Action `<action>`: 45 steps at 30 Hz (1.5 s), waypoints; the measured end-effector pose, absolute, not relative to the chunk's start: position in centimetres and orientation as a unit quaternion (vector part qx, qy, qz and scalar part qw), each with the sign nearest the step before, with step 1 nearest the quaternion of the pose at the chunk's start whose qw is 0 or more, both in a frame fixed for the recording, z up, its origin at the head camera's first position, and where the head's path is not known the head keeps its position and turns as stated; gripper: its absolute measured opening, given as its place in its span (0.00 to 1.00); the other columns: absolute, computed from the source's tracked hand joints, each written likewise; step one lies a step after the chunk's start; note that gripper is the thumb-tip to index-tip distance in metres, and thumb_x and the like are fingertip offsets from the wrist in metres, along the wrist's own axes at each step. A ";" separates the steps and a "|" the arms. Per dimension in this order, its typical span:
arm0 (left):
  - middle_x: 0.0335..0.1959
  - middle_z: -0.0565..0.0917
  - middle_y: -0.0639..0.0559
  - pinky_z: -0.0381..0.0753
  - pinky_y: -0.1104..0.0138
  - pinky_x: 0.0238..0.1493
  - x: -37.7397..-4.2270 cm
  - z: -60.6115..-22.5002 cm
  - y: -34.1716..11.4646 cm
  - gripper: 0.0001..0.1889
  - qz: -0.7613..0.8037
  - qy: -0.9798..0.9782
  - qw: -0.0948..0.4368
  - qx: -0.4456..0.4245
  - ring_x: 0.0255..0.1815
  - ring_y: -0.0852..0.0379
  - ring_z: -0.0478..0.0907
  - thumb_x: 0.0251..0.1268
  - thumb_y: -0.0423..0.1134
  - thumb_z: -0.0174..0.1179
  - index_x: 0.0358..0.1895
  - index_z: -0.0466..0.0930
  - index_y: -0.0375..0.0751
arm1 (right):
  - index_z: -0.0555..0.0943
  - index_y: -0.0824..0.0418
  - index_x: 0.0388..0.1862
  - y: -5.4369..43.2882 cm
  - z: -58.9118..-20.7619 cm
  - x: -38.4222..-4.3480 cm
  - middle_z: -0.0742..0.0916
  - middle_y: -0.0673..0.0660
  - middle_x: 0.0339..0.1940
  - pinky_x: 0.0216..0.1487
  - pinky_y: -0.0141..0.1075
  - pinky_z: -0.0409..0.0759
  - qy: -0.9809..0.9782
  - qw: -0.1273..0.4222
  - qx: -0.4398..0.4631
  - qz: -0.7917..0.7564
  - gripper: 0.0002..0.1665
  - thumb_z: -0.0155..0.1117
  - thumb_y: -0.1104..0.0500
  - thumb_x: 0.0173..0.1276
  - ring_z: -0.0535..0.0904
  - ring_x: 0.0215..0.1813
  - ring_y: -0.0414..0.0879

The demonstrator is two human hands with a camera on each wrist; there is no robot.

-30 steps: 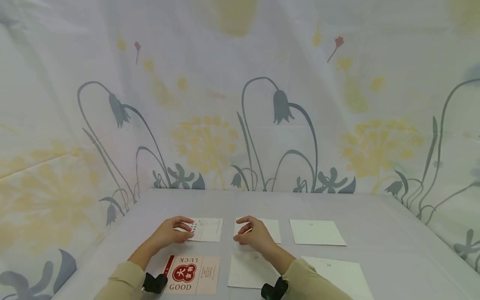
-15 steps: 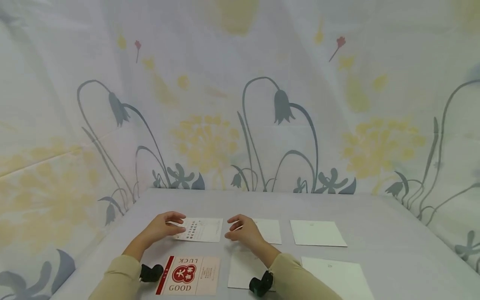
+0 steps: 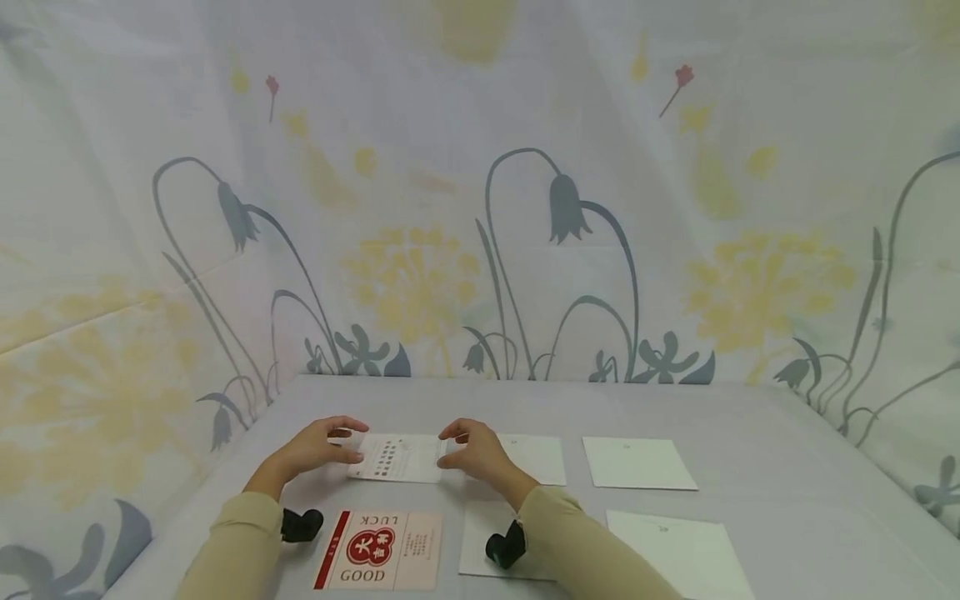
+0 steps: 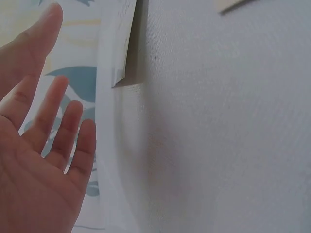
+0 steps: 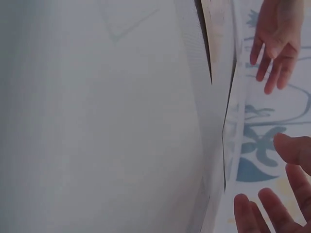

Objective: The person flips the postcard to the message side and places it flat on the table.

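A white printed card lies in the back row at the left, between my two hands. My left hand is at its left edge, fingers spread and loosely bent. In the left wrist view, the left hand shows a gap from the card's corner, which casts a shadow on the cloth. My right hand has its thumb and fingertips at the card's right edge in the head view. The right wrist view shows the right hand's spread fingers and, across from them, my left hand.
In front lies a pink card with red print and GOOD LUCK. White cards or envelopes lie to the right: one back middle, one back right, one front middle partly under my right arm, one front right. Patterned cloth hangs behind.
My right hand has moved left, from over the back middle white card to the printed card's right edge. My left hand has drawn back leftward off the printed card, uncovering more of it.
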State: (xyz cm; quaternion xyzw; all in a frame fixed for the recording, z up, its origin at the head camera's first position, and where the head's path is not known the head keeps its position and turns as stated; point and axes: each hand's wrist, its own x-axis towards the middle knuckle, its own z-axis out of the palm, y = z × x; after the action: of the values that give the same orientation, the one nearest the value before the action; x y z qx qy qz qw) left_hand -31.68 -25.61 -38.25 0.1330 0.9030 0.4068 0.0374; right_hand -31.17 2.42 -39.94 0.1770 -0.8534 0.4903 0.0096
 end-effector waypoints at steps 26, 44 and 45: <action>0.66 0.61 0.32 0.46 0.38 0.63 -33.4 -39.1 -25.8 0.20 0.348 0.911 0.114 0.190 0.67 0.27 0.46 0.40 0.31 0.73 0.41 0.80 0.40 | 0.80 0.56 0.33 0.4 -40.1 -33.2 0.78 0.57 0.51 0.61 0.46 0.67 -0.903 -0.057 0.199 0.375 0.20 0.80 0.63 0.41 0.70 0.58 0.54; 0.59 0.63 0.37 0.58 0.42 0.60 -33.6 -38.6 -24.9 0.24 0.305 0.930 0.093 0.180 0.60 0.32 0.59 0.35 0.28 0.74 0.43 0.81 0.42 | 0.78 0.59 0.43 -0.1 -39.5 -32.8 0.71 0.60 0.46 0.35 0.36 0.74 -0.894 -0.007 0.175 0.413 0.27 0.76 0.72 0.42 0.72 0.33 0.45; 0.59 0.61 0.37 0.62 0.45 0.58 -33.6 -38.7 -24.9 0.24 0.320 0.925 0.096 0.179 0.56 0.34 0.63 0.35 0.27 0.74 0.44 0.80 0.41 | 0.79 0.60 0.43 0.0 -39.4 -32.7 0.71 0.60 0.46 0.34 0.35 0.74 -0.892 0.000 0.176 0.417 0.27 0.76 0.73 0.42 0.72 0.32 0.44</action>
State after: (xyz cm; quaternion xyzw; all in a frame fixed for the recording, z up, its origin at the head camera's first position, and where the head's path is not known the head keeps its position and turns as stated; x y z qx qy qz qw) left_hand -33.61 -24.90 -38.74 0.1792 0.9253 0.3201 0.0959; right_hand -32.74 0.02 -39.42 0.1763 -0.8918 0.4166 0.0003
